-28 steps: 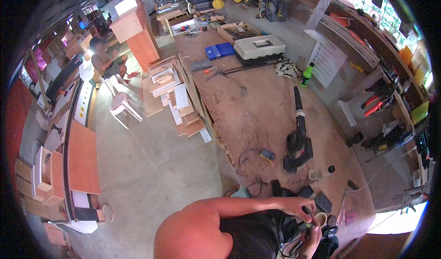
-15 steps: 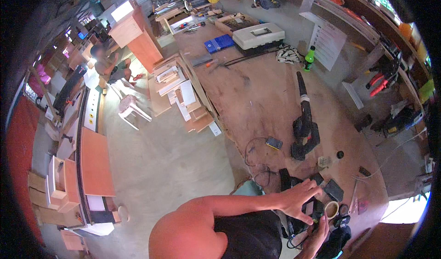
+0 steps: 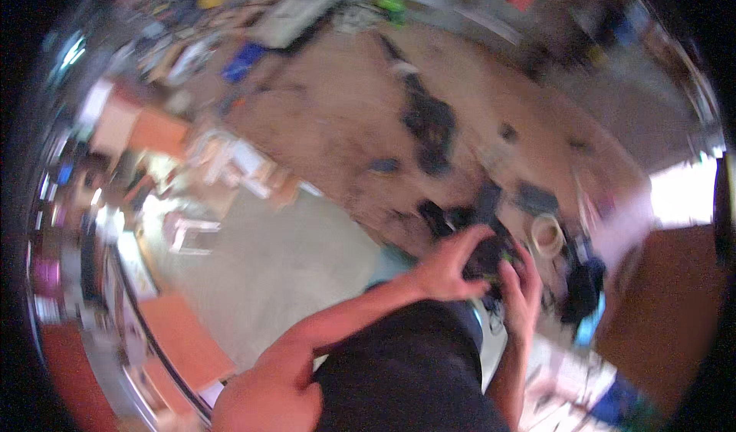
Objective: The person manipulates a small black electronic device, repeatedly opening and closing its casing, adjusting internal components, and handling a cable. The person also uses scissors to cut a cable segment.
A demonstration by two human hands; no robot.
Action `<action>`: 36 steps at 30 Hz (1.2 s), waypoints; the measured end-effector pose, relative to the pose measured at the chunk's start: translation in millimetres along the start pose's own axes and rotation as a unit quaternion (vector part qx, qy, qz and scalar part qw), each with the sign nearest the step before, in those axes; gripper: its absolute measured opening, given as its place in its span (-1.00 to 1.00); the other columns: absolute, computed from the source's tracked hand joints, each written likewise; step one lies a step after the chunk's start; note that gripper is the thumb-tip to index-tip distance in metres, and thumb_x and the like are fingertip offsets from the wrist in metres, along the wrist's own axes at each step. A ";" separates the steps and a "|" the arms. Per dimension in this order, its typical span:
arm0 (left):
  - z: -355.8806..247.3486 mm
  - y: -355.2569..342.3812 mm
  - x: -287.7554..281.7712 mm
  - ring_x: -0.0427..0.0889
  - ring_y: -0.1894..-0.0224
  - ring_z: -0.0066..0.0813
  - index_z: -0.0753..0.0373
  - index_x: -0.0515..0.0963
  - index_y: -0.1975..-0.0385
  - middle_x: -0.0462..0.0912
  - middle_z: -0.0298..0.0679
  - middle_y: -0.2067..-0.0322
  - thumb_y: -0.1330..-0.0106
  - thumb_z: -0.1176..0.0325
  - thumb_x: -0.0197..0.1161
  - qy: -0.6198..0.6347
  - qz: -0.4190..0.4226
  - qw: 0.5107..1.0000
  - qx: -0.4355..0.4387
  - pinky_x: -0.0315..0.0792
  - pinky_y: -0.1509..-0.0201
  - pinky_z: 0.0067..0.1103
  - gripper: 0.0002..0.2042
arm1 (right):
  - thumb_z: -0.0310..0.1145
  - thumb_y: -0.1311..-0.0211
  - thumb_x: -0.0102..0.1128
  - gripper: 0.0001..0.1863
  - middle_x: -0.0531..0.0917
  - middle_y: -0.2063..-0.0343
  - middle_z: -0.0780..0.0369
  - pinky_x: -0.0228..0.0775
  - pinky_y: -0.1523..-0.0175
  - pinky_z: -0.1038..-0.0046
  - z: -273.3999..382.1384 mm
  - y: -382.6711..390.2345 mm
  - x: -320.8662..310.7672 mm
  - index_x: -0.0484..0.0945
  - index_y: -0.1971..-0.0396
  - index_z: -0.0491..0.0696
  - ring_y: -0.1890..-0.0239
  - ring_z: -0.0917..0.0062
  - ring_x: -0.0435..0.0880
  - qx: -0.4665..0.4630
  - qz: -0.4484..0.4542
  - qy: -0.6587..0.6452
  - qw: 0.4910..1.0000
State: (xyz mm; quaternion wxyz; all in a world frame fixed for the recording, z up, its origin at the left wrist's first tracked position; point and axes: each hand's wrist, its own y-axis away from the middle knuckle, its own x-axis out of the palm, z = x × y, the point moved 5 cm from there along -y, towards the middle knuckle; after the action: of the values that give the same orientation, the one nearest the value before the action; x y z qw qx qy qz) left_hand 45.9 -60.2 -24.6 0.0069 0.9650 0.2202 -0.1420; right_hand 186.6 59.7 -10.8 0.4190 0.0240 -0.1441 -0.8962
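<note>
Motion blurs the whole view. My left hand (image 3: 452, 265) and my right hand (image 3: 523, 286) curve around opposite sides of a black object (image 3: 487, 259) with a small green detail, near the bench's front edge. Its exact kind cannot be made out. Just right of the hands sits a cream ring (image 3: 547, 236), like a roll of tape. Beyond it lies a dark block (image 3: 537, 199). More black gear (image 3: 435, 217) lies by my left fingers. A dark bundle with a light blue patch (image 3: 584, 290) is to the right.
On the brown bench (image 3: 322, 118) lie a black blower-like tool (image 3: 429, 129) and a small dark device (image 3: 383, 165). Farther back are a pale toolbox (image 3: 295, 16), a blue box (image 3: 244, 60) and a green bottle (image 3: 391, 4). Wood pieces (image 3: 245, 164) and a white stool (image 3: 193, 234) stand left.
My view has swung, so the bench things appear farther left and higher. The left hand, earlier spread over the black gear, now curves around the black object opposite the right hand.
</note>
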 end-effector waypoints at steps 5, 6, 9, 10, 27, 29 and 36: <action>3.8 9.2 -6.7 0.60 -0.31 -0.27 0.34 0.36 -0.46 0.58 -0.08 -0.29 -0.01 0.31 0.67 0.037 -0.037 0.998 -0.023 0.46 -0.45 -0.34 -0.06 | -0.16 -0.46 0.39 -0.31 0.76 0.23 0.26 0.48 0.04 0.52 -1.1 0.7 -4.9 0.43 -0.48 -0.11 0.19 0.66 0.62 -0.043 0.028 0.079 0.996; 4.4 9.5 -7.8 0.66 -0.25 -0.28 0.36 0.37 -0.44 0.63 -0.07 -0.22 -0.02 0.35 0.66 0.050 -0.053 0.997 -0.006 0.51 -0.40 -0.35 -0.09 | -0.17 -0.46 0.38 -0.32 0.75 0.25 0.27 0.48 0.05 0.52 -1.0 3.8 -7.2 0.43 -0.47 -0.12 0.21 0.66 0.62 -0.034 0.029 0.068 0.997; 7.7 -2.7 -0.3 0.69 -0.20 -0.29 0.38 0.32 -0.46 0.64 -0.02 -0.18 -0.03 0.47 0.63 0.083 -0.071 0.994 -0.007 0.53 -0.37 -0.38 -0.09 | -0.24 -0.54 0.19 -0.37 0.66 0.18 0.35 0.36 0.07 0.61 2.8 4.7 -22.8 0.37 -0.50 -0.14 0.20 0.74 0.48 0.005 0.043 0.021 0.999; 8.6 -2.6 -0.7 0.66 -0.22 -0.29 0.35 0.25 -0.47 0.59 -0.04 -0.20 -0.06 0.54 0.58 0.101 -0.070 0.992 -0.014 0.51 -0.38 -0.37 -0.09 | -0.30 -0.53 0.10 -0.44 0.70 0.14 0.31 0.36 0.07 0.61 -5.5 5.1 -25.4 0.41 -0.46 -0.14 0.22 0.72 0.48 0.014 0.047 -0.009 0.999; 31.1 -7.9 15.2 0.71 -0.17 -0.03 0.11 0.21 -0.42 0.58 -0.01 -0.22 -0.33 0.56 0.38 0.460 -0.012 0.869 -0.185 0.67 -0.20 -0.23 -0.31 | -0.39 -0.71 -0.03 -0.54 0.79 0.01 0.17 0.49 0.12 0.57 -18.5 23.0 -62.5 0.37 -0.48 -0.14 0.27 0.68 0.60 0.025 0.022 0.008 0.999; 36.3 -5.6 14.3 0.70 -0.18 0.02 0.04 0.24 -0.39 0.60 0.00 -0.21 -0.44 0.46 0.35 0.539 -0.007 0.816 -0.208 0.67 -0.19 -0.19 -0.41 | -0.41 -0.70 -0.04 -0.53 0.80 0.02 0.16 0.47 0.18 0.60 14.9 24.1 -75.0 0.35 -0.49 -0.14 0.31 0.70 0.60 0.040 -0.015 0.020 0.999; 57.5 -8.3 15.2 0.68 -0.22 0.08 -0.04 0.29 -0.29 0.62 -0.02 -0.21 -0.62 0.38 0.22 0.614 -0.029 0.743 -0.265 0.65 -0.25 -0.04 -0.63 | -0.47 -0.64 0.08 -0.70 0.83 0.11 0.26 0.55 0.00 0.55 83.9 22.8 -131.9 0.62 -0.22 -0.20 0.18 0.69 0.63 -0.138 -0.164 0.202 0.956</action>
State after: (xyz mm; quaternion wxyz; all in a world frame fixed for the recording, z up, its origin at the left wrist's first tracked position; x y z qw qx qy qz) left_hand 39.8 -50.7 -83.6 0.1218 0.7962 0.2331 0.5449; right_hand 275.3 165.8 65.6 0.2862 0.1699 0.0745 -0.9400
